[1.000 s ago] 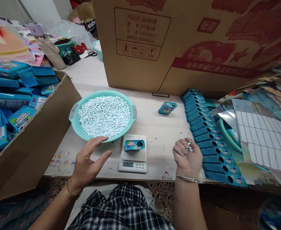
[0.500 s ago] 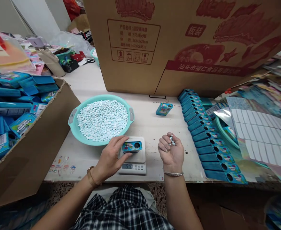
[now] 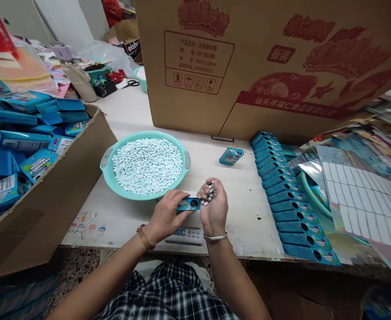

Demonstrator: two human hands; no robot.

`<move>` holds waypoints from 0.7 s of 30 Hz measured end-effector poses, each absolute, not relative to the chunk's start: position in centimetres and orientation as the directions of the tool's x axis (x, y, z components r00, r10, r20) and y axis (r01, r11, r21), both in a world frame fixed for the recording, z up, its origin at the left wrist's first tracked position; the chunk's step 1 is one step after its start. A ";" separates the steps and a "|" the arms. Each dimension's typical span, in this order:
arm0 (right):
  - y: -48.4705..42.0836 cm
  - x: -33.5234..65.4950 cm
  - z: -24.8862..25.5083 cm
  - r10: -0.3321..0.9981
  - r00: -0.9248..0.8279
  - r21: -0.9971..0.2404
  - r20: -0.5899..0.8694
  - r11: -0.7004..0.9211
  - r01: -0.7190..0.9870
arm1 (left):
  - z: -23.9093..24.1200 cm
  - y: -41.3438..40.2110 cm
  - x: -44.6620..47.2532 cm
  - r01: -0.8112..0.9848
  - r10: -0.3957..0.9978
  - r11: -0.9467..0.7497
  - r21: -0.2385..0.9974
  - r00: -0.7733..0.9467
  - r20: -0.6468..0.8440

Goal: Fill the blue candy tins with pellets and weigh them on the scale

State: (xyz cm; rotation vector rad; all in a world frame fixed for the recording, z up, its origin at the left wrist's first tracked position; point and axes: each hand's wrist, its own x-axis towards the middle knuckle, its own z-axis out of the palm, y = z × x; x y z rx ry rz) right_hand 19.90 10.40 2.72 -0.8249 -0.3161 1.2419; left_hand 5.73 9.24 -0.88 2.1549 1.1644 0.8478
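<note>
My left hand (image 3: 169, 214) grips a small blue candy tin (image 3: 187, 204) by its sides, above a white digital scale (image 3: 185, 237). A dark round hole shows in the tin's top. Against the tin's right end, my right hand (image 3: 214, 203) is cupped with curled fingers around several pale candies (image 3: 208, 195). Behind my left hand stands a turquoise basin (image 3: 145, 195) full of pale blue and white candies. Another blue tin (image 3: 231, 156) stands alone on the table, farther back to the right. The scale's platform is mostly hidden by my hands.
At left, a cardboard box (image 3: 71, 178) holds many blue tins. A large printed carton (image 3: 195, 106) closes off the back. A row of blue tins (image 3: 292, 205) lines the right side, beside a bowl (image 3: 310, 189) and a label sheet (image 3: 358, 200). Scissors (image 3: 131, 83) lie at back left.
My right hand has moved left with the candies, up to the tin. My left hand has closed on the tin and shifted slightly right. The view has turned a little.
</note>
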 end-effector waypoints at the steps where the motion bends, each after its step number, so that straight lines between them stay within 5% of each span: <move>1: 10.4 19.8 2.7 0.922 0.332 -0.723 -0.202 0.089 -0.685 | -0.9 9.2 5.8 0.515 0.864 -0.475 0.713 0.424 0.269; 12: 10.3 19.6 2.6 0.916 0.352 -0.741 -0.191 0.101 -0.664 | -1.5 9.2 5.8 0.504 0.879 -0.435 0.746 0.417 0.230; 21: 9.9 26.9 3.1 0.945 0.184 -0.426 -0.270 0.054 -0.903 | 2.9 8.0 1.8 0.465 0.889 -0.457 0.758 0.271 0.370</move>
